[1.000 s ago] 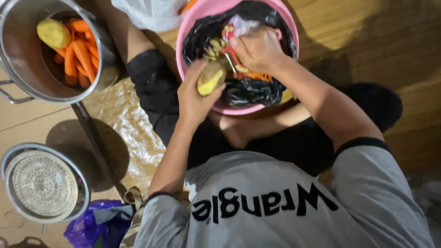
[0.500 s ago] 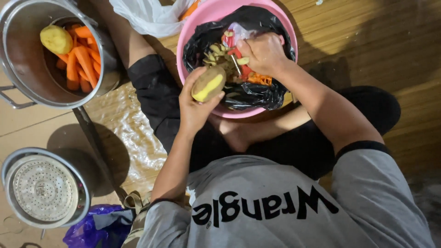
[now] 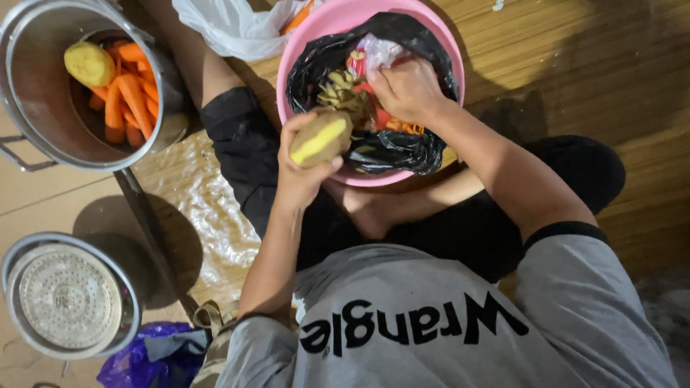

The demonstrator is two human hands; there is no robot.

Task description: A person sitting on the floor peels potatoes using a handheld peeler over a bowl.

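Nearest the camera, at 6 o'clock, is the person's grey shirt, with both arms reaching away toward 12. The left hand (image 3: 302,179) sits just left of centre, its fingers wrapped closed around a potato (image 3: 321,138). The potato is held in the air at the near rim of the pink bowl (image 3: 445,50), touching neither bowl nor floor. One yellow strip of it is bare and the rest is skin. Compared with half a second ago, the potato has dropped slightly toward 6 and rolled, so the bare strip now faces up more fully, and only that one face is peeled. The right hand (image 3: 406,90), at 12 o'clock, remains over the bowl with its fingers curled shut. What it grips is hidden, and no tool can be confirmed. Beneath it, peels (image 3: 338,93) lie on a black bag (image 3: 402,147) that lines the bowl. At 8 o'clock stands a steel vessel with a perforated insert (image 3: 68,298). Farther off, at 10 o'clock, a pot (image 3: 36,86) holds carrots (image 3: 126,93) and one bare yellow tuber (image 3: 88,63). A white bag (image 3: 230,25) lies at 11 o'clock.
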